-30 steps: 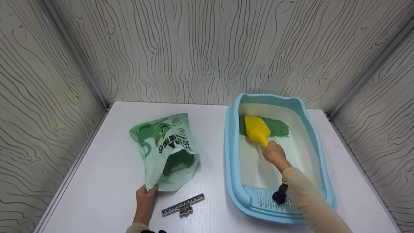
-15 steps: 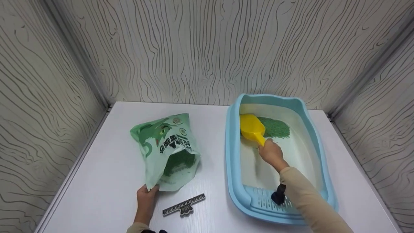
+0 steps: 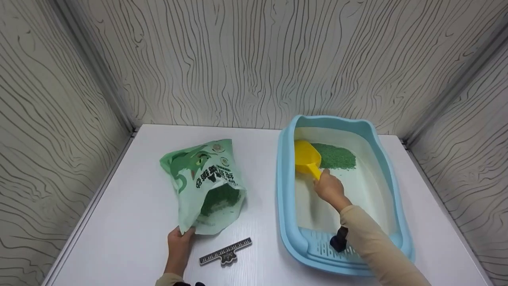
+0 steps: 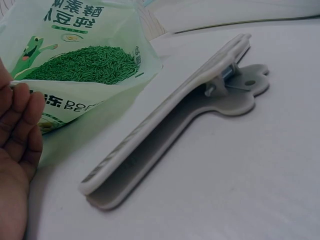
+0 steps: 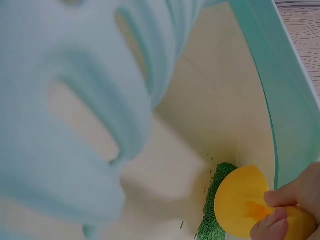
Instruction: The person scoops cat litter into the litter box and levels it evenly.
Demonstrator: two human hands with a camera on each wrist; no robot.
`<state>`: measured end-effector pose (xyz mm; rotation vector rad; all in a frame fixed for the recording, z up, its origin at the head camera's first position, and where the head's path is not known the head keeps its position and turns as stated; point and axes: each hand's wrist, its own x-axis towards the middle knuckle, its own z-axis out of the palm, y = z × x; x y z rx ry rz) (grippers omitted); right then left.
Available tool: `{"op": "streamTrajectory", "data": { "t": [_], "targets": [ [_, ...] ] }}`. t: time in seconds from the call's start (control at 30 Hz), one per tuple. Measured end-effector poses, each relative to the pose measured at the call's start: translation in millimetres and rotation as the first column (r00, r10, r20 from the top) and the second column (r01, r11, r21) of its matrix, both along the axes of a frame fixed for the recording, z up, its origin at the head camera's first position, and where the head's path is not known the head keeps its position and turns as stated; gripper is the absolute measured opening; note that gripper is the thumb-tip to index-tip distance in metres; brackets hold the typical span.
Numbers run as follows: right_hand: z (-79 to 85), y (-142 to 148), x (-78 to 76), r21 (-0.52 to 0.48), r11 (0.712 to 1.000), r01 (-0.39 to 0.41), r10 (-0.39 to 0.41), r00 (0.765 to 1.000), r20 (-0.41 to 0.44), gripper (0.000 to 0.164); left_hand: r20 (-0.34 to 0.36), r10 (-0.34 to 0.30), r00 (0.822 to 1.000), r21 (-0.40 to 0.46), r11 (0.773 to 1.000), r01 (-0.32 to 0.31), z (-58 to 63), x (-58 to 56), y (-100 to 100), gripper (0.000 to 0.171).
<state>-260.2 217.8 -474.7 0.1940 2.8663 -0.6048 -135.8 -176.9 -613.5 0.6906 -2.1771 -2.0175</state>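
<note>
My right hand (image 3: 330, 187) grips the handle of a yellow scoop (image 3: 306, 155) inside a blue-rimmed litter box (image 3: 284, 186). The scoop lies by the box's left wall, beside a patch of green pellet litter (image 3: 337, 157). In the right wrist view, thumb and fingers wrap the scoop's handle, and its bowl overlaps the pellets. At the left, my left hand (image 3: 180, 240) pinches the lower edge of a pale green litter bag (image 3: 188, 198). The bag lies with its mouth toward me, and green pellets (image 4: 95, 65) show inside.
A long bag clip (image 3: 225, 252) with a ruler-like pattern lies on the white table (image 3: 131, 222) between bag and box. A slotted blue ledge (image 3: 317, 240) spans the box's near end. Wood-patterned panels (image 3: 238, 63) enclose the back and sides.
My right hand and the scoop have shifted left, toward the box's left wall, uncovering more of the pellet patch. The left hand and bag stay in place.
</note>
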Motion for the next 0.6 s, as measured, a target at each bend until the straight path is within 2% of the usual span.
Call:
{"op": "streamTrajectory", "data": {
  "t": [0.1,0.33,0.6],
  "targets": [
    [0.6,0,0.6,0.011,1.000,-0.002,0.002,1.000,-0.007,0.049,0.004,0.003,1.000,0.001,1.000,-0.003,0.1,-0.3,-1,0.032],
    [1.0,6,1.3,0.082,0.997,0.014,-0.017,0.999,0.033,0.057,0.004,0.003,1.000,-0.004,1.000,-0.003,0.0,-0.9,1,0.031],
    [2.0,21,3.2,0.063,0.995,0.072,-0.076,0.995,0.065,0.058,-0.005,0.004,1.000,0.011,1.000,-0.004,-2.9,-0.3,0,0.032]
  ]
}}
